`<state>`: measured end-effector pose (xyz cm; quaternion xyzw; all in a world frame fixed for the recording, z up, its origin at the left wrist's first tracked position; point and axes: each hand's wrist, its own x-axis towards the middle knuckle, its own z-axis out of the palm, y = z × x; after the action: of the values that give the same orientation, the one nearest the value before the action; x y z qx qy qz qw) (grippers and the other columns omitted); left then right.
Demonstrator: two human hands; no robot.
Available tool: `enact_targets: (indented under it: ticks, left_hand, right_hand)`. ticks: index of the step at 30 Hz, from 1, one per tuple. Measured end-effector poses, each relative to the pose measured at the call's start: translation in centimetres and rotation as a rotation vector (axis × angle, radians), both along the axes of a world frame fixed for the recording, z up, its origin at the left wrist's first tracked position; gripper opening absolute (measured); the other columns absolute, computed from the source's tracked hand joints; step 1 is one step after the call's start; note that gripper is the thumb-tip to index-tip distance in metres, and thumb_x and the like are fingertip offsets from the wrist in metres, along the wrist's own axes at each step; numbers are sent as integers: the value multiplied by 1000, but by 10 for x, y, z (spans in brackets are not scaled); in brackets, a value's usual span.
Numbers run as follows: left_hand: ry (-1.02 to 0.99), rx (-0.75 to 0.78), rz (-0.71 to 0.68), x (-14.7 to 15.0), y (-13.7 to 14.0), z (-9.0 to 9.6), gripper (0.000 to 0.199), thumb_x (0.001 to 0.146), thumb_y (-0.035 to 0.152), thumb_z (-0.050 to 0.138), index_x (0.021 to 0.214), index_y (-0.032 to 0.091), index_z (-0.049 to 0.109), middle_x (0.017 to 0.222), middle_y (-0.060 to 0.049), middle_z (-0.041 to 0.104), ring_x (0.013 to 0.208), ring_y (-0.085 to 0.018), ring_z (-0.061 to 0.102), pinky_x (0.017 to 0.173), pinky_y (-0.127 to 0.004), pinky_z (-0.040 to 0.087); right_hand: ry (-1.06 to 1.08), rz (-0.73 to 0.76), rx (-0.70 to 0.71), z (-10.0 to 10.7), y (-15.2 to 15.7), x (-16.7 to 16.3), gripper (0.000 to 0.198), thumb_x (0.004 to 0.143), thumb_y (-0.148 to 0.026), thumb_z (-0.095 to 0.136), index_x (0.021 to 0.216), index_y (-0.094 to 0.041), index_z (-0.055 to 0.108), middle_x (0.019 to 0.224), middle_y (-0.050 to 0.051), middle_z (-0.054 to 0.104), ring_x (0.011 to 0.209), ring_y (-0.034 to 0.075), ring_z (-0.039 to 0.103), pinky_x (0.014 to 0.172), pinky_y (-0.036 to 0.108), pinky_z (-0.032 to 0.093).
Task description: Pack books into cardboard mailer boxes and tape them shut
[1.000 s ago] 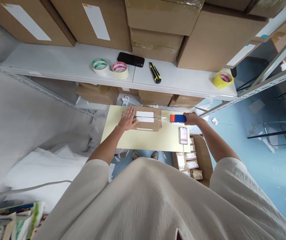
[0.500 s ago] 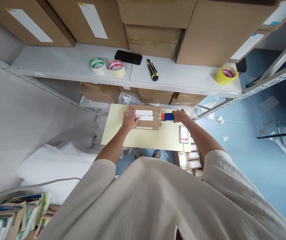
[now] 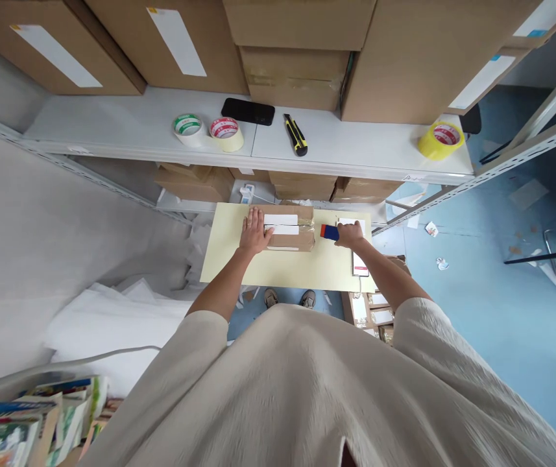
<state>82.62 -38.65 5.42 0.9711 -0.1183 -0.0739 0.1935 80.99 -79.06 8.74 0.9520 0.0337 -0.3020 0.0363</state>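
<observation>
Stockroom / packing area.
Metal shelf (image 3: pixel 355 152) stacked with cardboard boxes (image 3: pixel 297 58), tape rolls (image 3: pixel 226 133), box cutter (image 3: pixel 296 135).

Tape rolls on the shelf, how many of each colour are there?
Green-printed tape roll: 1
Red-printed cream tape roll: 1
Yellow tape roll: 1
Total: 3 rolls on the white shelf.
</observation>
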Motion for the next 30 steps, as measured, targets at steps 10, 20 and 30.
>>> enact_targets:
  ticks: [10, 20, 30]
  left_hand:
    - [13, -25, 18, -1, -3, 3, 95, 114, 55, 47, 188, 1, 23, 199, -27, 14, 188, -42, 9, 151, -66, 9]
    - [25, -95, -12, -4, 4, 11, 92, 112, 54, 54, 188, 9, 28, 199, -25, 14, 188, -42, 9, 149, -71, 8]
    - [0, -171, -14, -34, 39, 6, 97, 108, 63, 67, 188, 20, 33, 198, -24, 19, 185, -47, 16, 146, -72, 21]
  right_hand:
    - [-44, -630, 226, -27, 13, -62, 47, 114, -34, 38, 147, -13, 64, 140, 26, 80, 130, 40, 75, 120, 55, 44]
    - [-135, -471, 152, -50, 50, -118, 61, 112, -24, 40, 171, -17, 53, 157, 26, 71, 143, 38, 67, 116, 51, 52]
    - [-121, -513, 60, -46, 59, -132, 55, 113, -29, 45, 165, -24, 61, 150, 22, 71, 135, 36, 67, 107, 44, 52]
